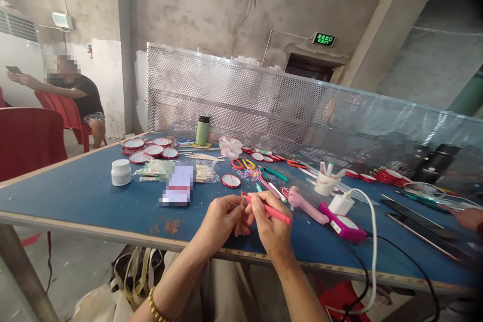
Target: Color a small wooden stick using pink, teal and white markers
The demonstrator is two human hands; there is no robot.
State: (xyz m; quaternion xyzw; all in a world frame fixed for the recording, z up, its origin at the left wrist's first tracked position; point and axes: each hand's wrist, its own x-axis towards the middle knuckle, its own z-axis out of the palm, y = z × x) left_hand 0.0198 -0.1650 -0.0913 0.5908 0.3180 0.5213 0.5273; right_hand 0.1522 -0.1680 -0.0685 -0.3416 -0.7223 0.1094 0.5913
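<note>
Blue tabletop (83, 206), concrete-walled room, perforated metal screen (226, 85) across 11 to 2. Left hand (219, 219) curled, pinching wooden stick (237, 222) at its 2–3 o'clock; right hand (274, 236) closed round pink pen (277, 214), tip at its 10, by stick's top, contact unclear. Count: 1 stick, 1 pen; from left hand, 1 phone (178, 186), 1 white jar (121, 173) at 10, 1 green flask (203, 132) at 11–12.

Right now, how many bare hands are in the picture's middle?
2: the left hand, gripping a thin brown stick; the right hand beside it, holding a coral-pink pen.
</note>
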